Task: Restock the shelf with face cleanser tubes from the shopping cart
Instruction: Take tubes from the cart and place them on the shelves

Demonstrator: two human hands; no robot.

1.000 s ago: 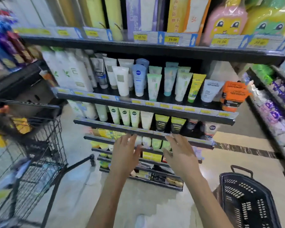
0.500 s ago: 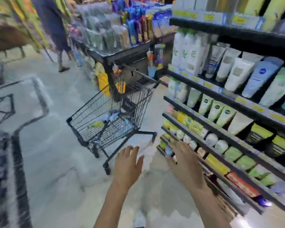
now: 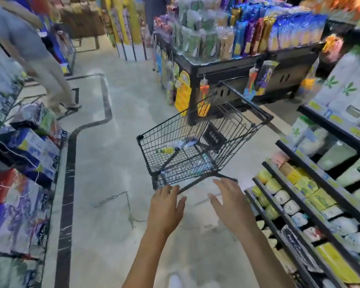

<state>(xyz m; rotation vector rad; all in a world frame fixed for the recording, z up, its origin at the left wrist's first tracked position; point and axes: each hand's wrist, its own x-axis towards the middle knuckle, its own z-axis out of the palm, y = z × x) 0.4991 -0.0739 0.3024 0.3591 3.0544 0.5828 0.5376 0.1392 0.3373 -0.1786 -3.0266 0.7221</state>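
A black wire shopping cart (image 3: pixel 146 154) stands on the floor in the middle of the aisle, straight ahead. Several face cleanser tubes lie on its bottom, among them a yellow-green tube (image 3: pixel 165 150) and a pale tube (image 3: pixel 182 144). My left hand (image 3: pixel 164 210) and my right hand (image 3: pixel 231 204) are both stretched out just short of the cart's near corner, fingers straight, holding nothing. The cleanser shelf (image 3: pixel 320 183) runs along the right side, with tubes and boxes in rows.
A person (image 3: pixel 29 46) walks at the far left. A black display stand (image 3: pixel 227 65) with snack packs is behind the cart. Stacked packages (image 3: pixel 25 154) line the left side. Marble floor lies between.
The view has swung left from the shelf to the cart, which now sits ahead and closer. Both hands stay empty and have moved toward the cart.
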